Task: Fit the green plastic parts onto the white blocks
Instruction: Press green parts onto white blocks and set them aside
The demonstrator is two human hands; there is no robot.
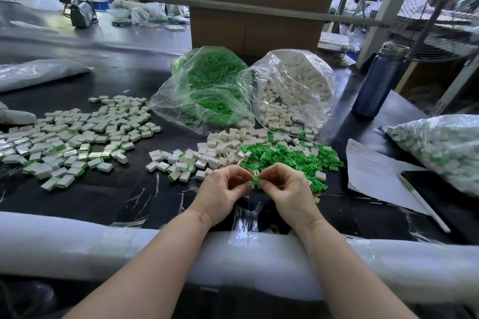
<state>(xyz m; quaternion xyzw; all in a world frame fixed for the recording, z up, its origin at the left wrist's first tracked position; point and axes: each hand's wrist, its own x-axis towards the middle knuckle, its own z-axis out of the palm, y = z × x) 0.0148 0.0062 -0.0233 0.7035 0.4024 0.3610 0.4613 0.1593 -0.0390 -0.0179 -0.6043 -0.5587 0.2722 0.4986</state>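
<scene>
My left hand [225, 190] and my right hand [285, 189] meet just above the black table, fingertips together. Between them sits a small white block [252, 182], pinched by my left fingers, and a green plastic part [256, 180], pinched by my right fingers against it. Behind my hands lies a loose pile of green parts [290, 156] mixed with bare white blocks [220, 153]. A spread of white blocks with green parts fitted [75, 137] covers the table's left side.
Two open clear bags lie at the back: one of green parts [207, 85], one of white blocks [298, 88]. A blue bottle [378, 80] stands at right, near a filled bag [440, 147], paper [373, 176] and a pen. A white foam roll [103, 243] pads the near edge.
</scene>
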